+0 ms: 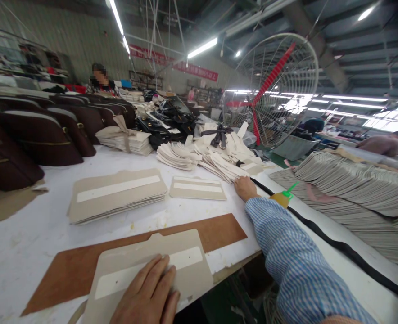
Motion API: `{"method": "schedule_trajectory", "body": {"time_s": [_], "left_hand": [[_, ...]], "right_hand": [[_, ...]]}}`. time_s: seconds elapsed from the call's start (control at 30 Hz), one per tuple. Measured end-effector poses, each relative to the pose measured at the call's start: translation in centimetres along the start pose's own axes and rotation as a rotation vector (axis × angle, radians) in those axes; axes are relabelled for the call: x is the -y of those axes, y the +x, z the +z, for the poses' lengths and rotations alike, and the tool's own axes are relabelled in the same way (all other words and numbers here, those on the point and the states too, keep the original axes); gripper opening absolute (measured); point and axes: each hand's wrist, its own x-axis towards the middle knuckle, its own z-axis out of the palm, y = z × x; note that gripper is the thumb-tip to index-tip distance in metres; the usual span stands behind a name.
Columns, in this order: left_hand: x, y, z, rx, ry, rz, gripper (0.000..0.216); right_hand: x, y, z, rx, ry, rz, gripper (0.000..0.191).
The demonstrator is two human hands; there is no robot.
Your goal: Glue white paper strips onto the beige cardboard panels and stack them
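My left hand [148, 292] lies flat, fingers stretched out, on a beige cardboard panel [192, 276] with a raised tab and a white strip across it. That panel rests on a long brown board [221, 231] at the table's front edge. Farther out, my right hand [246, 188] has its fingers curled at the near end of a fanned pile of white strips [219, 165]; the fingertips are partly hidden. Between the hands lie a single smaller beige panel [197, 194] and a stack of similar panels [118, 198], each topped by a white strip.
Dark brown bags [40, 132] line the left side. A tied beige bundle [124, 140] and black pieces [167, 119] lie behind. A yellow bottle with green nozzle [282, 198] stands by my right forearm. Grey stacked pieces [361, 189] and a large fan [269, 90] are rightward.
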Motion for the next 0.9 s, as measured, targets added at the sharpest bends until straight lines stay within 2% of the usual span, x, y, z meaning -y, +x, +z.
{"method": "schedule_trajectory", "body": {"time_s": [0.23, 0.43, 0.5, 0.63, 0.73, 0.83, 0.9], "left_hand": [[-0.4, 0.5, -0.4, -0.007, -0.004, -0.009, 0.029], [-0.6, 0.6, -0.7, -0.009, 0.009, -0.026, 0.028], [-0.8, 0.6, -0.6, -0.011, -0.007, -0.038, 0.028], [-1.2, 0.8, -0.7, 0.005, -0.052, -0.067, 0.029], [-1.4, 0.8, -1.1, -0.007, -0.125, -0.141, 0.03], [-1.5, 0.5, -1.7, -0.046, -0.272, -0.29, 0.034], [-1.6, 0.0, -1.9, -0.091, -0.435, -0.465, 0.042]], "right_hand": [[0.0, -0.1, -0.2, -0.029, 0.083, 0.052, 0.037], [-0.5, -0.6, -1.3, -0.037, 0.299, 0.181, 0.033], [-0.9, -1.2, -2.4, -0.093, 0.383, 0.214, 0.031], [-0.8, -3.0, -5.8, -0.296, 0.552, 0.233, 0.033], [1.1, -5.6, -8.5, -0.336, 0.735, 0.138, 0.042], [4.3, -10.2, -10.6, -0.238, 0.924, -0.05, 0.041], [6.7, -14.2, -11.7, -0.125, 1.008, -0.187, 0.042]]}}
